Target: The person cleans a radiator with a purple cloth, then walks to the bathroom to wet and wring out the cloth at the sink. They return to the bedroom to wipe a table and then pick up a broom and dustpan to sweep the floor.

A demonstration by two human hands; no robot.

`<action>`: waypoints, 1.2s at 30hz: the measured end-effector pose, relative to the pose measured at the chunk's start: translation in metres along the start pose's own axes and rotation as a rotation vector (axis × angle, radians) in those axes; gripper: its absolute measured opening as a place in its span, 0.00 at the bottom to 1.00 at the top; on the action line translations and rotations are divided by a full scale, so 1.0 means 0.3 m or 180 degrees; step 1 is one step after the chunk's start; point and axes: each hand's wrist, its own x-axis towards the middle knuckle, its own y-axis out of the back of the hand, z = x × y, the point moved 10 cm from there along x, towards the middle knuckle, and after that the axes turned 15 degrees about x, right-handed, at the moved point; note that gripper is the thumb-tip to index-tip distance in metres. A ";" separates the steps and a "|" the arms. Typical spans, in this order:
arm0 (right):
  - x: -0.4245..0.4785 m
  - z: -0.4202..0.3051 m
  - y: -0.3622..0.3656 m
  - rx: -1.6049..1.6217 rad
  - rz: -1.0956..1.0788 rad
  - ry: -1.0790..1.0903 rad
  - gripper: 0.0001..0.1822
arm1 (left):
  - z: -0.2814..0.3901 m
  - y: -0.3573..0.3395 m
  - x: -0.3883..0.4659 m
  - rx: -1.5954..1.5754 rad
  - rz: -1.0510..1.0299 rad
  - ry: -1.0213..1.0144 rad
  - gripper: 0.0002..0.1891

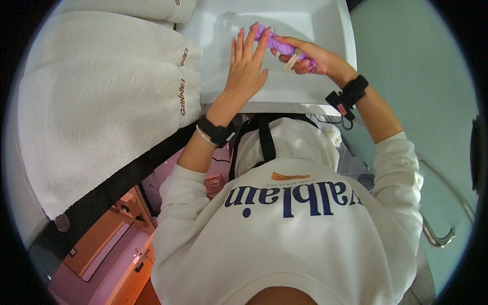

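Observation:
My right hand [309, 57] is closed around a bundle of purple yarn-like cord [281, 46] above the white washbasin [324, 89]. A small pale tag or clip [292, 61] hangs at the bundle near my right fingers. My left hand [247, 65] is spread with its back up, its fingertips at the far left end of the bundle; whether they press on it cannot be told. Both wrists wear black bands.
White towels [103, 76] bearing writing hang at the left over a dark edge. A curved metal rail [438, 238] is fixed at the right by the pale green wall [411, 76]. Orange wooden furniture [129, 270] stands at the lower left.

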 end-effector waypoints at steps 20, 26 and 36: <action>-0.089 0.068 -0.094 -0.1111 -0.0521 -0.0797 0.16 | 0.047 -0.112 0.096 0.0774 -0.0546 -0.1259 0.09; 0.031 -0.078 0.051 -0.5251 0.1219 0.0800 0.13 | 0.072 -0.209 0.085 0.0714 -0.0924 -0.1145 0.03; 0.001 -0.166 -0.129 -0.6785 0.0704 0.2387 0.07 | -0.092 -0.381 0.001 -0.1514 -0.1073 0.1386 0.07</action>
